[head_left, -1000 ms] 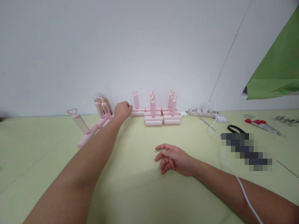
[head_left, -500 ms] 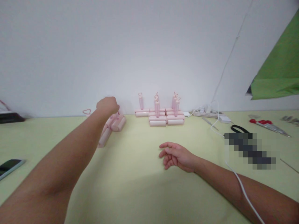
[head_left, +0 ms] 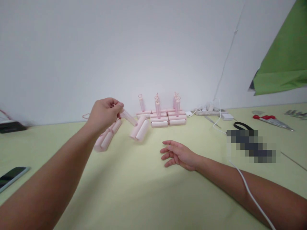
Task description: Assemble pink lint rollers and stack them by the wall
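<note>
My left hand (head_left: pixel 104 113) is raised above the table, its fingers closed on the handle of a pink lint roller (head_left: pixel 139 128) that hangs tilted with its roller end down to the right. Just under that hand lie other pink lint rollers (head_left: pixel 106 139) in a loose pile. My right hand (head_left: pixel 178 155) rests on the yellow-green table (head_left: pixel 144 191) with its fingers apart and nothing in them. Against the wall stands a neat stack of pink lint rollers (head_left: pixel 159 116), handles upright.
A phone (head_left: pixel 11 177) lies at the left edge. To the right are a white power strip (head_left: pixel 208 112) with a cable (head_left: pixel 249 195) running over my right forearm, red-handled scissors (head_left: pixel 271 121), a black object and green cloth (head_left: pixel 285 57) hanging on the wall.
My left hand went from the stack by the wall to the loose pile on the left, then lifted one roller out and toward me. My right hand barely moved.
</note>
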{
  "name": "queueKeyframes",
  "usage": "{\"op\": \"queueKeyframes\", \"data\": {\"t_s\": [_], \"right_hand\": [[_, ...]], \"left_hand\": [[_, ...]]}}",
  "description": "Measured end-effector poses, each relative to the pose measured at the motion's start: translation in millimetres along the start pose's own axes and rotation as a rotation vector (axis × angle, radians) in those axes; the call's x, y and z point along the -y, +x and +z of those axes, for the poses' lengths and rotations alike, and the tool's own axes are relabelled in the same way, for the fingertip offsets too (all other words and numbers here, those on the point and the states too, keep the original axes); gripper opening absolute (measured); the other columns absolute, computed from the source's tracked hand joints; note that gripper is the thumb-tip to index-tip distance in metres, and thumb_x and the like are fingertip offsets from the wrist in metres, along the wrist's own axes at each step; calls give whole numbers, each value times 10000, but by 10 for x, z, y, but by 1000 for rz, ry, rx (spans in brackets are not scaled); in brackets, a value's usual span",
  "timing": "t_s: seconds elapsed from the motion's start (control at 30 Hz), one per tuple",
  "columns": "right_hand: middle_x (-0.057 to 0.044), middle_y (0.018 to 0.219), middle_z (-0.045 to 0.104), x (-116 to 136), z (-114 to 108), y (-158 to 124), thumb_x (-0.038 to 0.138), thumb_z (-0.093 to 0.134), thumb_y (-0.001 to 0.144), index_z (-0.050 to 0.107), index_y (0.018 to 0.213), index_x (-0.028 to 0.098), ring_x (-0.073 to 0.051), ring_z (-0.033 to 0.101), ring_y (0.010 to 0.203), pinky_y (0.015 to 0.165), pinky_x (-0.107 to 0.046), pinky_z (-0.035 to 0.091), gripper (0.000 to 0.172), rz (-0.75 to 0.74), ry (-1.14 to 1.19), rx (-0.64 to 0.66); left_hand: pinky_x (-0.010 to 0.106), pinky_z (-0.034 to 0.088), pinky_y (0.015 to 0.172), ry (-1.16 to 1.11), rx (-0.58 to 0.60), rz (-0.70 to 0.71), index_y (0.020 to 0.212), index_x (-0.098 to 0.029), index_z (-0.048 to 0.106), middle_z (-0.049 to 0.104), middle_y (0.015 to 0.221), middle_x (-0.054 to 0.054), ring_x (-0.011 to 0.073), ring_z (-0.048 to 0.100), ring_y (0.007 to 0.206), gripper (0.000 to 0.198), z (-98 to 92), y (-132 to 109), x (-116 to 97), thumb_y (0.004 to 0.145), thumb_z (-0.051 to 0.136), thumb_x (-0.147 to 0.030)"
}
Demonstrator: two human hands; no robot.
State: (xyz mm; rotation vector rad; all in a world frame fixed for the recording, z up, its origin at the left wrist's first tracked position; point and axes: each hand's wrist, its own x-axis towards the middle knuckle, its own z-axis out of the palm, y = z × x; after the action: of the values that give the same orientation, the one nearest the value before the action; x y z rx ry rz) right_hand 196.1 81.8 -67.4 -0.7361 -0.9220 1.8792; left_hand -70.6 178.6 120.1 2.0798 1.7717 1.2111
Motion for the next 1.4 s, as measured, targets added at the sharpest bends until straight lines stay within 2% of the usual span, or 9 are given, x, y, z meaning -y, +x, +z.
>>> {"op": "queueKeyframes", "data": {"t_s": [0.13, 0.3, 0.4, 0.5, 0.67, 0.9, 1.03, 1.23, 1.4], "right_hand": [[-102, 1187, 645, -13, 10, -2, 431, 666, 876, 482, 1253, 238, -213, 680, 951, 741, -426, 609, 461, -114, 40, 5], [-89, 1094, 701, -11, -31, 30, 393, 711, 831, 585, 1109, 190, -217, 668, 933, 750, -349, 581, 367, -261, 2, -147], [-67, 984, 722, 0, -83, 60, 429, 713, 813, 608, 1043, 187, -202, 664, 818, 700, -325, 560, 351, -283, -72, -249], [-51, 897, 719, 1, -104, 68, 491, 691, 811, 623, 1005, 178, -177, 629, 717, 639, -288, 518, 374, -290, -170, -297], [-25, 773, 688, -1, -49, 17, 534, 716, 774, 656, 939, 165, -157, 575, 633, 571, -256, 451, 409, -228, -260, -265], [-27, 751, 673, -10, -14, -16, 557, 696, 792, 684, 897, 139, -144, 560, 640, 568, -241, 429, 431, -168, -393, -202], [-22, 728, 641, -12, -26, -12, 567, 672, 808, 673, 920, 143, -129, 544, 575, 482, -227, 417, 439, -129, -442, -221], [17, 653, 604, 47, -75, -20, 512, 689, 804, 562, 1233, 216, -122, 501, 448, 338, -209, 382, 537, -133, -491, -309], [44, 616, 555, 183, -291, 26, 457, 637, 830, 575, 1168, 261, -98, 465, 412, 288, -164, 306, 395, -214, -438, -404]], "left_hand": [[208, 313, 367, -530, 100, -135, 760, -201, 524, 516, 533, -44, 92, 438, 389, 252, 233, -644, -87, 799, 632, -424], [222, 320, 358, -548, 320, -252, 835, -206, 511, 510, 533, -51, 110, 440, 384, 277, 512, -1120, 168, 854, 565, -477], [246, 337, 425, -151, 243, -137, 1034, -217, 537, 476, 529, -67, 140, 461, 432, 290, 498, -1165, 320, 863, 569, -449], [309, 433, 593, 240, 111, 131, 1122, -196, 567, 582, 695, 0, 191, 574, 637, 326, 464, -1192, 287, 878, 561, -413], [386, 464, 874, 288, 364, 572, 1129, -184, 618, 635, 1077, 100, 250, 592, 1004, 292, 643, -1413, 52, 915, 542, -367], [359, 499, 819, 334, 520, 600, 1114, -179, 645, 673, 1013, 87, 234, 631, 941, 283, 878, -1565, 147, 943, 512, -362], [352, 499, 835, 317, 493, 614, 1128, -181, 645, 682, 1030, 87, 227, 636, 957, 289, 895, -1538, 220, 952, 501, -359], [352, 497, 855, 289, 467, 627, 1125, -180, 647, 689, 1044, 95, 226, 635, 974, 285, 884, -1485, 323, 953, 504, -356], [361, 494, 876, 297, 430, 561, 1122, -193, 647, 691, 1072, 85, 230, 629, 998, 268, 807, -1404, 497, 947, 515, -346]]}}
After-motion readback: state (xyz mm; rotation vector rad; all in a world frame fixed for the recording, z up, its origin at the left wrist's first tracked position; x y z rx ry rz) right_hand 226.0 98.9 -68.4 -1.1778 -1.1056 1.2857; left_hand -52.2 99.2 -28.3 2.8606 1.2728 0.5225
